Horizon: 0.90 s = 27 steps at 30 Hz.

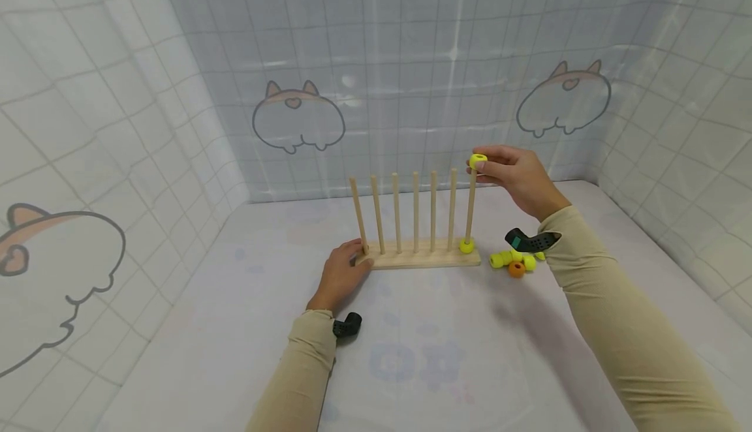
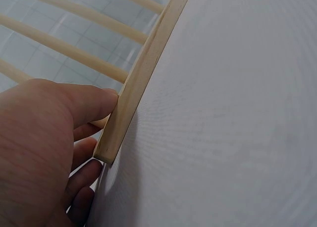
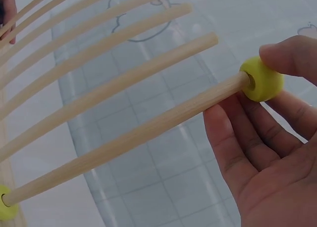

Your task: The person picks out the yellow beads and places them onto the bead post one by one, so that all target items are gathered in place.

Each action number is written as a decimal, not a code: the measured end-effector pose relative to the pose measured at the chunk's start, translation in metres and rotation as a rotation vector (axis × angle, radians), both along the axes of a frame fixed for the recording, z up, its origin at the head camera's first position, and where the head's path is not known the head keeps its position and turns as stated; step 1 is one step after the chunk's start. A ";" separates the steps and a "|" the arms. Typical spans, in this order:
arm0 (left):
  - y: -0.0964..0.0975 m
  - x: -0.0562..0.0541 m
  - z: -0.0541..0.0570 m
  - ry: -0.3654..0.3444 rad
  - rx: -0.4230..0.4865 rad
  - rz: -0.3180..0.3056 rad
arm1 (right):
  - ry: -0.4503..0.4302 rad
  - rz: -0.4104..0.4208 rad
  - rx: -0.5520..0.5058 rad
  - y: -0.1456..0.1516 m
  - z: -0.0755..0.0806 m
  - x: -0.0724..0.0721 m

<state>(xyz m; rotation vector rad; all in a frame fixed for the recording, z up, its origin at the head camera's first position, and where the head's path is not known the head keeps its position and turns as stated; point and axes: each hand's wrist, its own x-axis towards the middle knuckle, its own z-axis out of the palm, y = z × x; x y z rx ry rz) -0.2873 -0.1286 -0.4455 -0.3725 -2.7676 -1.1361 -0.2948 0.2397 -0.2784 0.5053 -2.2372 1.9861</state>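
A wooden peg rack [image 1: 423,261] stands on the table, with several upright pegs in a row. My left hand [image 1: 343,277] grips the left end of its base, thumb on the front edge [image 2: 126,103] and fingers behind. At the far right, my right hand [image 1: 519,174] pinches a yellow bead [image 3: 266,79] between thumb and fingers. The top of the rightmost peg [image 3: 148,133] enters that bead's hole, and one fingertip lies along the peg just below. Another yellow bead [image 1: 467,246] sits at the foot of the same peg. The other pegs carry no beads.
Right of the rack lies a small pile of yellow beads [image 1: 497,260] with one orange bead [image 1: 516,269], below the right wrist. A white tiled-pattern sheet [image 1: 376,60] with cartoon drawings rises behind the rack and at both sides. The table [image 1: 282,236] has a pale cover.
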 end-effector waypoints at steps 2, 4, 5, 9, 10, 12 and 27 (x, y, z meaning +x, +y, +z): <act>0.000 0.000 0.000 0.001 0.001 -0.001 | -0.005 -0.003 0.027 0.000 0.001 0.000; 0.000 0.000 0.001 0.002 0.000 -0.003 | -0.012 -0.010 0.049 0.000 0.002 0.000; 0.000 0.000 0.001 0.004 -0.001 -0.005 | -0.016 -0.012 0.059 -0.001 0.003 0.000; -0.001 0.000 0.001 0.002 0.003 -0.003 | -0.025 -0.012 0.076 -0.001 0.004 0.000; -0.001 0.000 0.001 -0.001 0.005 -0.001 | -0.026 -0.010 0.078 -0.001 0.005 0.000; -0.001 0.000 0.001 -0.006 0.005 0.002 | -0.029 -0.006 0.079 -0.001 0.005 0.000; 0.000 -0.001 0.001 0.002 -0.015 0.001 | -0.032 0.003 0.098 -0.003 0.009 0.002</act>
